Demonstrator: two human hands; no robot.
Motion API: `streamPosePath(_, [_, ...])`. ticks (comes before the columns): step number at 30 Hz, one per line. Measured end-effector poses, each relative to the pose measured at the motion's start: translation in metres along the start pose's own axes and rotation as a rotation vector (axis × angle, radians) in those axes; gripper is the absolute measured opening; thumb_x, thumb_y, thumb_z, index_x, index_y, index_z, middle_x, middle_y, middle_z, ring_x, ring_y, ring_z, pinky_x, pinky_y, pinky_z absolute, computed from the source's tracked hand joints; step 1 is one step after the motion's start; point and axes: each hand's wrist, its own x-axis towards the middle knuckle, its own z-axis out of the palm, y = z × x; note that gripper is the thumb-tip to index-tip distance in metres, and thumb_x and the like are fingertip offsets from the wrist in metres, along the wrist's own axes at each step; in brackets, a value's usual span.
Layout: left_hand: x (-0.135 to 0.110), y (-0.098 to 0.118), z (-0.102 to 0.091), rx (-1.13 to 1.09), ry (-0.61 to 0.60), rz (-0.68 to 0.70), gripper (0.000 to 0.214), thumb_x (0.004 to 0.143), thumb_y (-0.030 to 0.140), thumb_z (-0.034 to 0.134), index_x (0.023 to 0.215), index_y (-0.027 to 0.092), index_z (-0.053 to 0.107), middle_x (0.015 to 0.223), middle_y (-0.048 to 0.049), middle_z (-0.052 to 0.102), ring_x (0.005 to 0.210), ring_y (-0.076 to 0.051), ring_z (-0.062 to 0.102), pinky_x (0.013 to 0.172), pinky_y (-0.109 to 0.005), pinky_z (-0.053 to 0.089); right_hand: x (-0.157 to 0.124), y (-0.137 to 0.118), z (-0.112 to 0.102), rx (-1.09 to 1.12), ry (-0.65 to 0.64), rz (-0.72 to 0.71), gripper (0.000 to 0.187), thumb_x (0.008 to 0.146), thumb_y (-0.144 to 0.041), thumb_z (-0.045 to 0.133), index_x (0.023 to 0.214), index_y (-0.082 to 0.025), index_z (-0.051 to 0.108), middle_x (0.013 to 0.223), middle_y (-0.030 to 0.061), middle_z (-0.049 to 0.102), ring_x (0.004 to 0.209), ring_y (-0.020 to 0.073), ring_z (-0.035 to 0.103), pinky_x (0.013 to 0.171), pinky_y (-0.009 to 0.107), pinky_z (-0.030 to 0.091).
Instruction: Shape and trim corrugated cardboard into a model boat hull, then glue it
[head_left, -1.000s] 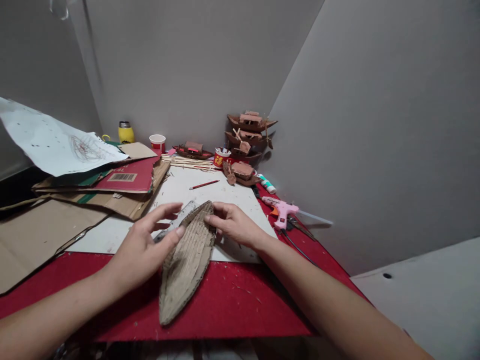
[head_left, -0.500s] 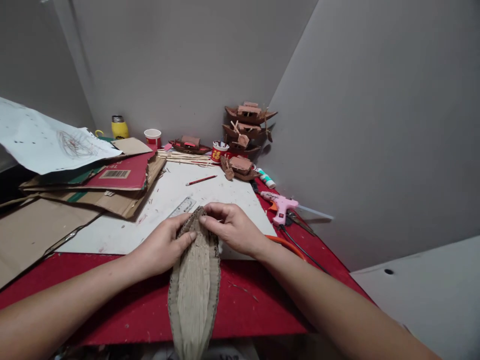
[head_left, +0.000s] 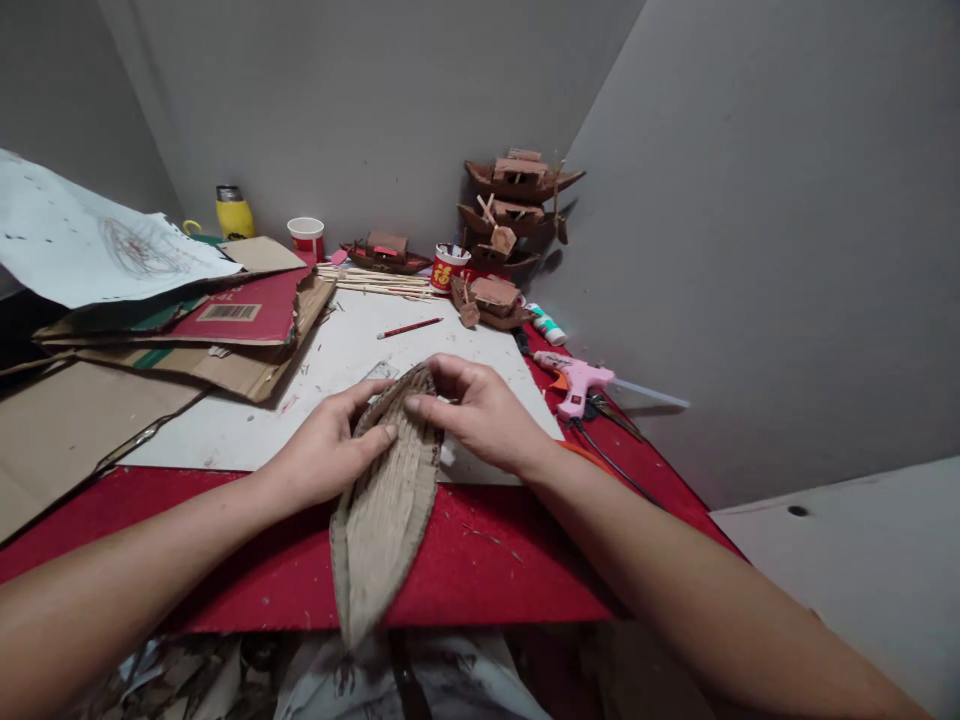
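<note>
A long boat-shaped hull of corrugated cardboard (head_left: 384,510) lies lengthwise toward me over the red tabletop (head_left: 510,570) and the white board (head_left: 330,370). My left hand (head_left: 330,450) grips its far end from the left, thumb on top. My right hand (head_left: 480,410) pinches the same far tip from the right, fingers curled over the edge. The hull's near tip hangs past the table's front edge. A metal ruler (head_left: 381,371) peeks out just beyond the hull.
Cardboard sheets (head_left: 187,350) and a white paper (head_left: 97,250) pile up at left. At the back stand a yellow bottle (head_left: 233,212), paper cups, wooden sticks (head_left: 375,285) and finished model boats (head_left: 517,215). A red pencil (head_left: 409,327) lies on the board. A pink glue gun (head_left: 577,380) rests at right.
Both hands closed on the hull's far end and swung it from a diagonal to pointing toward me; its near tip now overhangs the table edge. The view shifted down slightly.
</note>
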Motion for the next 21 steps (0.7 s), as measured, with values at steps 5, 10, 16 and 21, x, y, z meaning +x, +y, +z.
streamPosePath(5, [-0.002, -0.001, -0.001, -0.173, -0.12, -0.177, 0.039, 0.078, 0.028, 0.062, 0.113, 0.013, 0.058, 0.098, -0.0059, 0.07, 0.088, -0.02, 0.064, 0.079, -0.032, 0.05, 0.0, -0.006, -0.012, -0.054, 0.242, -0.155, 0.014, 0.078, -0.02, 0.059, 0.092, -0.019, 0.059, 0.086, 0.0015, 0.061, 0.084, 0.0172, 0.058, 0.075, 0.03, 0.046])
streamPosePath(10, [-0.003, -0.001, -0.003, -0.237, -0.206, -0.263, 0.028, 0.074, 0.029, 0.067, 0.097, 0.014, 0.061, 0.089, -0.003, 0.069, 0.078, -0.017, 0.062, 0.073, -0.03, 0.05, -0.002, -0.007, -0.02, -0.126, 0.366, -0.225, 0.012, 0.08, -0.021, 0.059, 0.091, -0.022, 0.058, 0.089, 0.0015, 0.063, 0.085, 0.0177, 0.058, 0.079, 0.031, 0.047])
streamPosePath(16, [-0.005, 0.003, -0.002, -0.291, -0.185, -0.312, 0.023, 0.073, 0.032, 0.069, 0.085, 0.014, 0.061, 0.078, -0.0008, 0.068, 0.066, -0.014, 0.06, 0.063, -0.025, 0.048, -0.001, -0.008, -0.017, 0.011, 0.364, -0.207, 0.018, 0.076, -0.02, 0.063, 0.094, -0.022, 0.059, 0.092, 0.0009, 0.065, 0.088, 0.017, 0.06, 0.081, 0.031, 0.048])
streamPosePath(21, [-0.007, 0.001, 0.001, -0.25, -0.084, -0.291, 0.023, 0.073, 0.035, 0.068, 0.08, 0.015, 0.061, 0.066, 0.0027, 0.062, 0.057, -0.012, 0.055, 0.052, -0.021, 0.044, 0.0, -0.006, -0.009, 0.111, 0.21, -0.013, 0.016, 0.074, -0.025, 0.064, 0.087, -0.017, 0.064, 0.087, 0.0028, 0.069, 0.082, 0.0181, 0.063, 0.077, 0.034, 0.052])
